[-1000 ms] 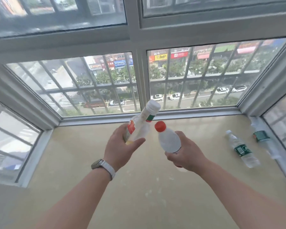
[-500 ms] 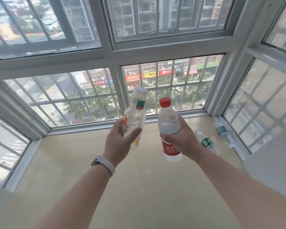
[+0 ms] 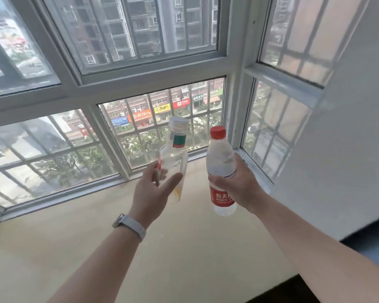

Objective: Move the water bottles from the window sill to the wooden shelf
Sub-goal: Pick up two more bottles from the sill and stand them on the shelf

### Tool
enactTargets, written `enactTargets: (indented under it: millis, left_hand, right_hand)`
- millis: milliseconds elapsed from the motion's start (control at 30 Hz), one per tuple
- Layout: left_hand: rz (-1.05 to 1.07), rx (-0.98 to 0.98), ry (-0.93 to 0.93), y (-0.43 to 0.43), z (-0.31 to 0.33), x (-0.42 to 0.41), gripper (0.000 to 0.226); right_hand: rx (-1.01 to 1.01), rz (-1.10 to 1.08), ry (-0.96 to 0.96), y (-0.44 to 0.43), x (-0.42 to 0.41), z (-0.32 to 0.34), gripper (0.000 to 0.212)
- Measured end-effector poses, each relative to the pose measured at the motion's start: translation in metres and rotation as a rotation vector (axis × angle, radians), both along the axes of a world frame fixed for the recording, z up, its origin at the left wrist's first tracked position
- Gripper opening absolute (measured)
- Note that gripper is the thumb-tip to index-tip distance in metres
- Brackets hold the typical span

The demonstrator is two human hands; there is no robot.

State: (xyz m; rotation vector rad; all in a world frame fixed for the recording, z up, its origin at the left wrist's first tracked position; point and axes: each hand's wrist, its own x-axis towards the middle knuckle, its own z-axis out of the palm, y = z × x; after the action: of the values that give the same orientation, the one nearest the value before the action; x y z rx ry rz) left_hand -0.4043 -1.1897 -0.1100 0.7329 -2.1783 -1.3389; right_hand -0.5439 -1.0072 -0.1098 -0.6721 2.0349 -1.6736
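Two bottles, both lifted clear of the sill, centre of frame. White-capped bottle (image 3: 174, 158): clear, green neck band, red label edge on its left side, tilted slightly right. Left hand (image 3: 154, 196) wraps its lower body, thumb across the front, fingers behind. Red-capped bottle (image 3: 221, 171): upright, red label low on the body, just right of the first, not touching it. Right hand (image 3: 239, 186) is closed round its middle, thumb in front above the label. Watch (image 3: 130, 226) with a pale band on the left wrist. Beige window sill (image 3: 96, 248) fills the lower frame beneath both arms. Barred window (image 3: 162, 119) behind, street and shopfronts through it. White wall (image 3: 348, 149) at right of frame.
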Motion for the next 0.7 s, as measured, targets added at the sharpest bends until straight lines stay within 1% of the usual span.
enactTargets:
  millis: [200, 333, 400, 500, 600, 633, 700]
  left_hand:
    - [-0.177, 0.039, -0.006, 0.031, -0.001, -0.039, 0.063]
    - [-0.320, 0.064, -0.006, 0.050, -0.006, -0.059, 0.068]
    - [-0.406, 0.086, -0.015, 0.062, -0.010, -0.067, 0.067]
    - [-0.519, 0.124, -0.033, 0.082, -0.013, -0.077, 0.054]
    - [-0.653, 0.139, -0.041, 0.102, -0.015, -0.085, 0.057]
    - [-0.701, 0.141, -0.046, 0.109, -0.016, -0.087, 0.056]
    - [-0.806, 0.143, -0.054, 0.127, -0.017, -0.092, 0.046]
  right_hand:
    - [-0.012, -0.221, -0.017, 0.053, -0.005, 0.000, 0.056]
    - [0.003, -0.375, -0.021, 0.087, 0.003, 0.001, 0.057]
    - [0.026, -0.460, -0.009, 0.105, 0.012, 0.000, 0.057]
    - [0.049, -0.593, -0.011, 0.131, 0.030, 0.002, 0.055]
    - [0.084, -0.723, -0.004, 0.156, 0.048, 0.007, 0.046]
    - [0.086, -0.769, -0.003, 0.164, 0.054, 0.008, 0.047]
    - [0.081, -0.862, 0.004, 0.181, 0.069, 0.009, 0.053]
